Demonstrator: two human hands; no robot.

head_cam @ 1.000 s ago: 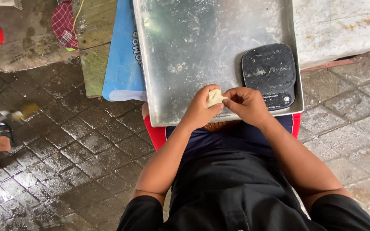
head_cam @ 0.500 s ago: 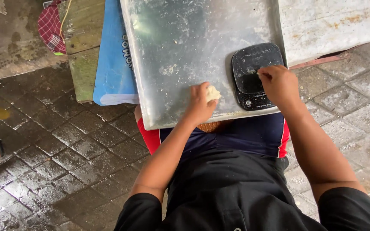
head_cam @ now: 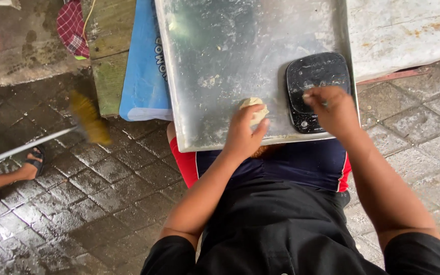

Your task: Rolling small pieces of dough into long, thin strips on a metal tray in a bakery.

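**On the metal tray: one dough lump, one scale, two hands**

On the floured metal tray that rests across the person's lap lie one pale lump of dough and one black kitchen scale. The dough sits near the tray's near edge, just left of the scale and apart from it. The left hand lies over the dough's near side, its fingers curled around the lump and grasping it. The right hand rests on the scale's platform, its fingers pinched together on a small pale bit; what the bit is cannot be told.

Around the tray there is one blue sack touching its left edge, one wooden plank beyond that, and one red checked cloth further left. A worn whitish bench stands to the right of the tray. On the wet paved floor, well to the left, another person's sandalled foot shows beside one broom, blurred. The right hand hides part of the scale's platform.
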